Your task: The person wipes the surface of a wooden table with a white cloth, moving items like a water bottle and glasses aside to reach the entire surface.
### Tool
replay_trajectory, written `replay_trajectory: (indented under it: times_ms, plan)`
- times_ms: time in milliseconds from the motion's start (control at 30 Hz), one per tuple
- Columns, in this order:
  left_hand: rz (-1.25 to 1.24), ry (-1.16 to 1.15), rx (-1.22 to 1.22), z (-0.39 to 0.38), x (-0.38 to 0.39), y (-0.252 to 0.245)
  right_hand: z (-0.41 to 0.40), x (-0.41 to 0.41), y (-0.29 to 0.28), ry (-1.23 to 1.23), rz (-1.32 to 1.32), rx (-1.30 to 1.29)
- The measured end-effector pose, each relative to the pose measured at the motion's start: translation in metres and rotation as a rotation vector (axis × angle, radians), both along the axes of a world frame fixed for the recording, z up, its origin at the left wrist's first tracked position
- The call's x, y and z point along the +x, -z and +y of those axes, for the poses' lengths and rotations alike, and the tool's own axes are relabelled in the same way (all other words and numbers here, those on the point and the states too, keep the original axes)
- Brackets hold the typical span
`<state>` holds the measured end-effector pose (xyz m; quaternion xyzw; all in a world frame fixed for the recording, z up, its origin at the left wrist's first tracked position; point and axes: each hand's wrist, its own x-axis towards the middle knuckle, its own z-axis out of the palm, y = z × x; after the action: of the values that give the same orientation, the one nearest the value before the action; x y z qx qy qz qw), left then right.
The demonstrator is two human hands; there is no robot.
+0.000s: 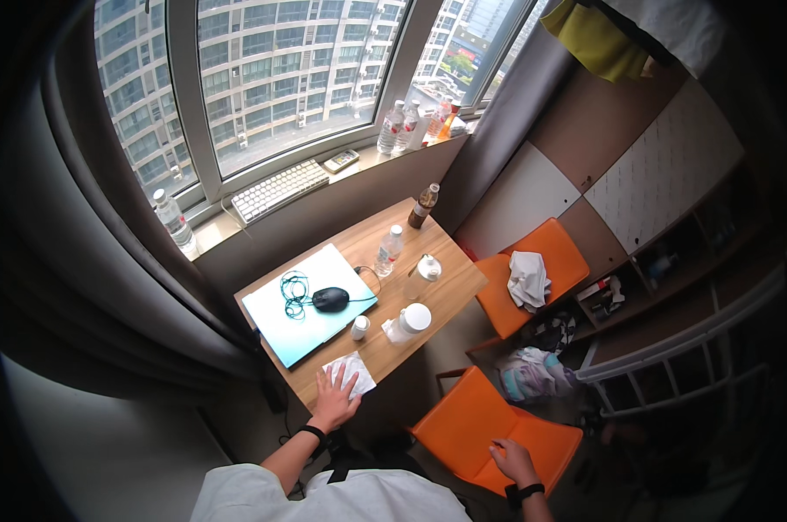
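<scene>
My left hand (336,399) lies flat with fingers spread on a crumpled white tissue (360,378), at the near end of a wood-topped table (393,365). Just beyond it is a closed pale laptop (282,339). On the laptop sit a black mouse (330,300) and its looped cable (294,297). A small white-capped container (360,327) and a white-lidded jar (415,318) stand to the right of the laptop. Over an orange chair (468,417) hangs my right hand (514,460), its fingers loosely bent; nothing shows in it, though its palm is hidden.
A clear tumbler (422,279), a water bottle (388,253) and a bottle of dark drink (424,207) stand further back on the table. The windowsill holds a white keyboard (280,190) and several bottles. A second orange chair (498,293) carries a white cloth (528,280). Bags (538,375) lie near a white ladder-like rail (661,372).
</scene>
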<state>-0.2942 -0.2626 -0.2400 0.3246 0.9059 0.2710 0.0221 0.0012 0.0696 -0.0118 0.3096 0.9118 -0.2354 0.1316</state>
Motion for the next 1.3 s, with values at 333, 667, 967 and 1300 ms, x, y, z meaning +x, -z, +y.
replay_trajectory:
  times_ms: [333,667,967,1300]
  plan:
    - [-0.131,0.296,0.223,0.061,0.022,-0.092,-0.003,-0.024,-0.008,-0.132,0.064,-0.024]
    - [-0.278,0.890,0.227,0.117,0.058,-0.201,-0.036,-0.118,0.045,-0.757,0.148,-0.382]
    - [-0.391,0.161,0.071,0.033,0.032,-0.050,0.104,-0.072,-0.013,-0.460,0.354,-0.156]
    - [-0.080,-0.265,-0.195,0.060,0.062,-0.024,0.213,0.015,0.034,-0.165,0.181,-0.256]
